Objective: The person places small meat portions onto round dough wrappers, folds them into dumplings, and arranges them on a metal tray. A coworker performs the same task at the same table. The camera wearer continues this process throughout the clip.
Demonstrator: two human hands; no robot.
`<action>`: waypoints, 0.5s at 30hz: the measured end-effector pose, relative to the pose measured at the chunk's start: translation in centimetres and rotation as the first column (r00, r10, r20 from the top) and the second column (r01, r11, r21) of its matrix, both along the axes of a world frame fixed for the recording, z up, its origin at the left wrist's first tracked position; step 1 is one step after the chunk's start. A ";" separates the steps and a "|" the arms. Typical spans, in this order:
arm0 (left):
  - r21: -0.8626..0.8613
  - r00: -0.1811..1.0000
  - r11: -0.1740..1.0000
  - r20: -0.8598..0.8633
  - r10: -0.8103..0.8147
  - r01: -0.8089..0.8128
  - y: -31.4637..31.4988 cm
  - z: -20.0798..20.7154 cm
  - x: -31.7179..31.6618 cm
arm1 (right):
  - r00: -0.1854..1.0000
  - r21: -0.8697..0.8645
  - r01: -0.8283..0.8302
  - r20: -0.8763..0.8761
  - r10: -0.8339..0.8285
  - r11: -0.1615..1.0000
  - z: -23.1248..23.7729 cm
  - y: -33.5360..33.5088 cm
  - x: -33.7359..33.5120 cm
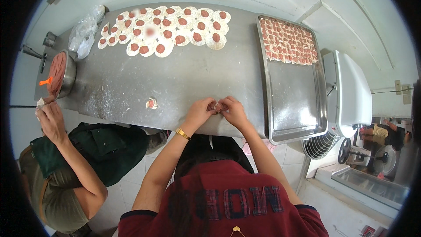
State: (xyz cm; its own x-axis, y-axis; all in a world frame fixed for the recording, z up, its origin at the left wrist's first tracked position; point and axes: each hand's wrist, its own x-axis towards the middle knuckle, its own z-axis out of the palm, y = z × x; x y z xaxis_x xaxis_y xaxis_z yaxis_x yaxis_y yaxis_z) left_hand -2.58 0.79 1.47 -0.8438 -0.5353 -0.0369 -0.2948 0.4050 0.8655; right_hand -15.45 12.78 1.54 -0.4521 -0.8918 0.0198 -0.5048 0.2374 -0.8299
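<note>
Between the fingertips of both my hands, low over the steel table's near edge, is a small dumpling (217, 106) with meat showing in its folded wrapper. My left hand (201, 111) pinches it from one side, and my right hand (234, 113) closes on it from the other. To the left, a single pleated dumpling (151, 103) sits alone on the steel. Toward the far edge, round dough wrappers (216, 41) lie in overlapping rows, each with a dab of pink meat filling. A metal tray (293, 96) stands on my right, its far half packed with rows of dumplings.
At left, a co-worker's hand (53, 123) holds a pale piece beside a steel bowl (69, 77) of meat filling with an orange-handled tool (46, 81). Clear plastic bags (85, 30) lie at the far left. A white mixer-like machine (351, 92) stands right of the tray.
</note>
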 end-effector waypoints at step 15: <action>0.052 0.998 0.999 0.056 -0.012 0.009 0.1 0.0 -0.3 | 0.997 -0.026 0.083 0.001 -0.083 0.996 -0.1 -0.4 0.6</action>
State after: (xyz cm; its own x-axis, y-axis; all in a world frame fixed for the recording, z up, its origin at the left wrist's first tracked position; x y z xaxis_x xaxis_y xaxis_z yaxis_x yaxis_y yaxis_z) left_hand -2.91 0.90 1.44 -0.8451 -0.5228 -0.1120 -0.3398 0.3635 0.8674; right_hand -14.81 12.36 1.49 -0.5247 -0.8502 0.0429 -0.4843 0.2567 -0.8364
